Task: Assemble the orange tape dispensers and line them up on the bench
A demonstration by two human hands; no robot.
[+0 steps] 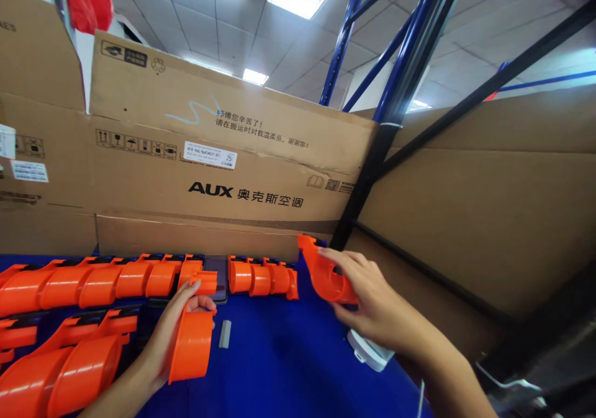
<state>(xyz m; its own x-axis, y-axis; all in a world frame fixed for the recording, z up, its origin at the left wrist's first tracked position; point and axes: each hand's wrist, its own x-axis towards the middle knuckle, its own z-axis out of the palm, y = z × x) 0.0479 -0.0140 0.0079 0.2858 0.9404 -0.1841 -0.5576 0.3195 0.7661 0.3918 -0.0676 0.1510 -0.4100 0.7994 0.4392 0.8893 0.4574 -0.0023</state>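
Observation:
My left hand [164, 336] is closed around an orange plastic tape dispenser [192, 346], held low over the blue tabletop [279, 368] with its round drum facing down. On the right, my right hand [375, 297] grips another orange tape dispenser [321, 275] by its rounded end, fingers on top and thumb below. That one is tilted, its narrow end with a dark edge pointing up and left. Behind my left hand runs a row of similar dispensers [100, 284]. A shorter row [261, 278] stands between my two hands, farther back.
More dispensers [84, 368] fill the near left. A small grey block [225, 334] lies between the hands, and a dark flat device [216, 269] behind it. A white object [370, 349] sits below my right wrist. Cardboard walls [153, 188] and a rack post [367, 176] bound the back.

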